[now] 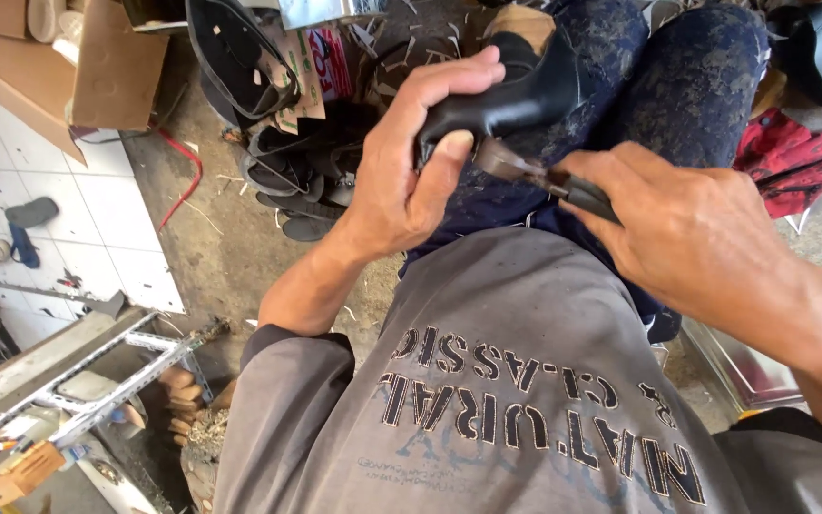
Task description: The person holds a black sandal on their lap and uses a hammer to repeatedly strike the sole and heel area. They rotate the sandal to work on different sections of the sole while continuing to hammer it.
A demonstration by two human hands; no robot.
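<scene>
Head view. Black shoe upper [516,95] held over the lap, long axis running from lower left to upper right, far end rising toward the knees in dark speckled trousers [687,86]. Left hand [411,162] wrapped around the near end of the upper, fingers curled over the top, thumb pressed up against the underside. Right hand [696,238] closed around the dark handle of a small tool [535,173] (blade or pincer tip, too blurred to tell), tip touching the underside of the upper just beside the left thumb. Upper thus lying ahead of and between both hands, left hand bearing it, right hand just beside and below. Grey shirt [525,381] in the foreground. Pile of black shoe parts [297,171] on the floor to the left, near a cardboard box [107,67]; red cloth [792,157] at right.
</scene>
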